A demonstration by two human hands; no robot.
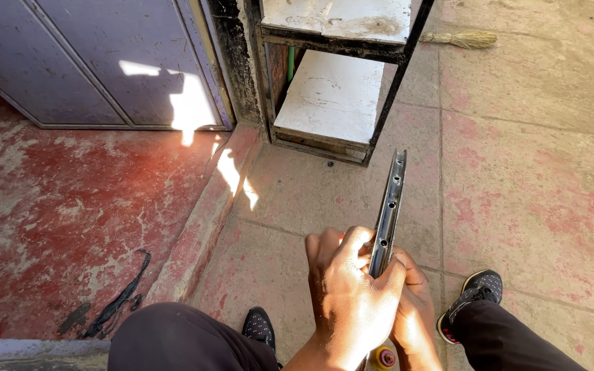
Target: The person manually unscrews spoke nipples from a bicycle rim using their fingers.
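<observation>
A bare wheel rim is shown edge-on, held upright between the knees of a seated person. The left hand is wrapped around the rim's near portion, its fingers curled over the inner channel in a firm grasp. The right hand is pressed against the rim from the other side, largely hidden behind the left; its fingers appear closed on the metal, though the grip itself cannot be fully made out. A row of small holes is seen along the rim's channel, all of them empty where visible: no spokes, tyre or tube are fitted. A small yellow and red object is glimpsed beneath the hands; its kind cannot be told.

The work is judged to be at an early stage, the rim being stripped and merely held.

The floor is of worn paving slabs with flaking red paint, sunlit. A raised red step is seen to the left, before a grey metal door. A rough shelf stand with pale boards is placed ahead, and a straw broom lies beyond it. Black shoes are planted on the slabs.
</observation>
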